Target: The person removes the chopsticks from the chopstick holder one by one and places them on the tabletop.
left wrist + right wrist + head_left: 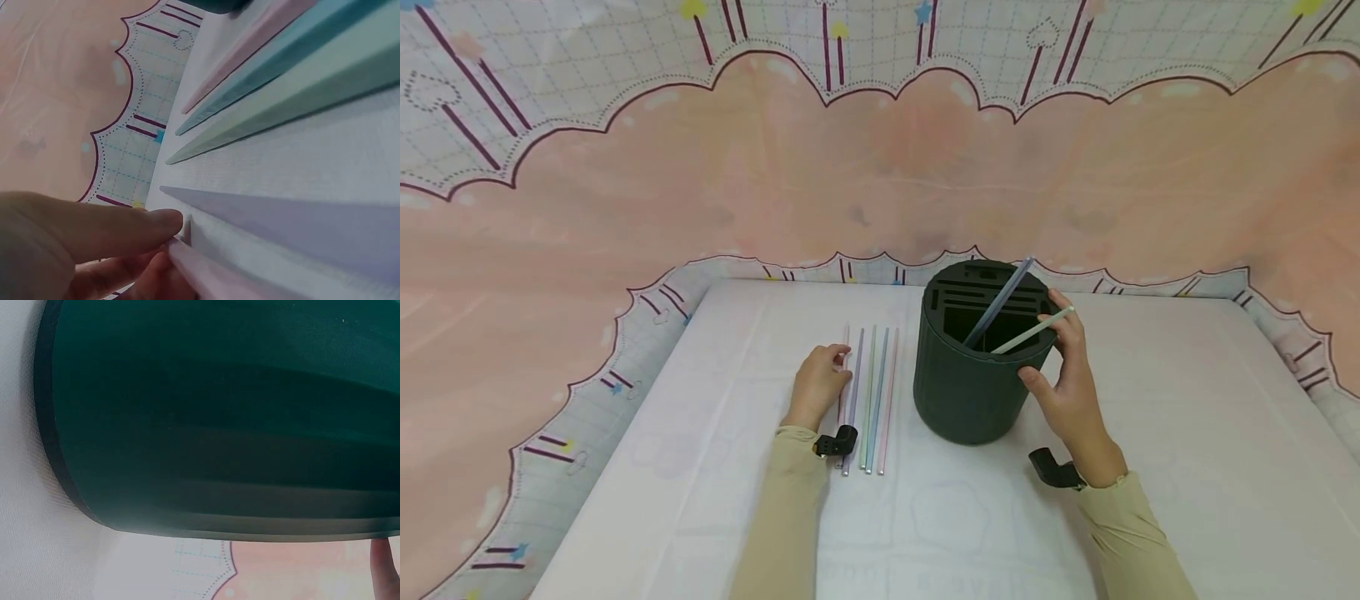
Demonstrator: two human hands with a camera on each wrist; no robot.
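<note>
Possibly a booth, patterned drapes (880,175) around

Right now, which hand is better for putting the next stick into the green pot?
Probably the left. The left hand pinches the leftmost pink stick, while the right hand grips the green pot and could steady it.

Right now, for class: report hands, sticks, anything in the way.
Left hand pinching leftmost pink stick, four other sticks alongside. Right hand gripping dark green container, two sticks leaning out. In between, only those four, lying flat.
</note>
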